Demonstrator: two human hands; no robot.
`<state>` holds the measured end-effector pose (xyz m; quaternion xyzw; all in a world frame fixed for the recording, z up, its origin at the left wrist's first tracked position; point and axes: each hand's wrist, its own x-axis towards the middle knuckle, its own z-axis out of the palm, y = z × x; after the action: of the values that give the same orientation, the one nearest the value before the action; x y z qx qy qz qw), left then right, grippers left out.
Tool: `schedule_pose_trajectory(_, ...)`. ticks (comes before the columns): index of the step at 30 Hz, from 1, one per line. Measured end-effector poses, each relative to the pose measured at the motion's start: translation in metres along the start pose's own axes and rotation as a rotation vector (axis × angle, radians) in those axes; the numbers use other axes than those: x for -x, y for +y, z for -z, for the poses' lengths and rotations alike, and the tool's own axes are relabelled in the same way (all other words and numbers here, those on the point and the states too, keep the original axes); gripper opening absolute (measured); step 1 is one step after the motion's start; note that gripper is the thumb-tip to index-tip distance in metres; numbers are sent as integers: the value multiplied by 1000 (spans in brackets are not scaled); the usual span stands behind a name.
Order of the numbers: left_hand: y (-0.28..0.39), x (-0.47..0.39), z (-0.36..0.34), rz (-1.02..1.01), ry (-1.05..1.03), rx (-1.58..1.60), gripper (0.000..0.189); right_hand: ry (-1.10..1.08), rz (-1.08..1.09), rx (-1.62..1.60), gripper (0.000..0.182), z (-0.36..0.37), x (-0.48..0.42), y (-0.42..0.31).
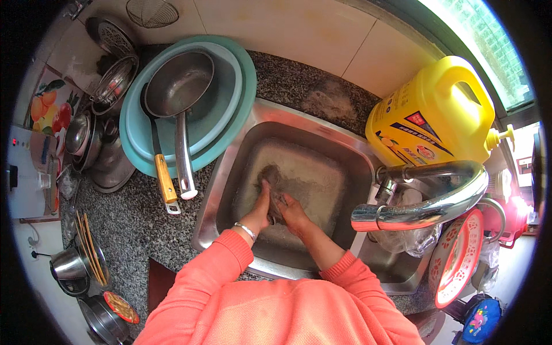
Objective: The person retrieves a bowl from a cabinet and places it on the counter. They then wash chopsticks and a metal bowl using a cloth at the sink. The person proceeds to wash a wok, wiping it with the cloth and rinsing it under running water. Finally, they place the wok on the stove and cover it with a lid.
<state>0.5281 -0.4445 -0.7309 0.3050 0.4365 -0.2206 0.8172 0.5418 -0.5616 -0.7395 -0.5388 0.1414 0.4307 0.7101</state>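
Both hands are low over the left basin of a stainless-steel sink (pixel 362 151), which holds cloudy water (pixel 319 181). Between them is a slim dark grey item (pixel 271 174), its far end in or just above the water; blur and the fingers hide what exactly it is. My left hand (pixel 258 211), with a silver bangle at the wrist, grips it from the left side. From the right, my right hand (pixel 295 215) closes on its nearer part. A chrome faucet (pixel 422 222) arches in from the right, its spout apart from both hands.
Left of the sink, teal basins (pixel 228 129) carry a small metal pan (pixel 181 82) and a wooden-handled utensil (pixel 164 177). A yellow detergent jug (pixel 427 116) stands back right. A red-and-white enamel dish (pixel 457 258) leans by the second basin. Metal bowls (pixel 77 133) and chopsticks (pixel 92 254) lie far left.
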Motion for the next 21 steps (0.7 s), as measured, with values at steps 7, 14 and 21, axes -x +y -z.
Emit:
schedule_pose_trajectory(7,-5,-8,-1,-153,68,23,45,318,592,1037,20,-7,7,15)
schedule_pose_trajectory(14,-38,-15,-21,-218,143,-738,50,697,440,1190,16,41,-13,-51)
schedule_pose_trajectory(21,-1,30,-39,-39,345,-544,69,437,494,524,25,105,-57,25)
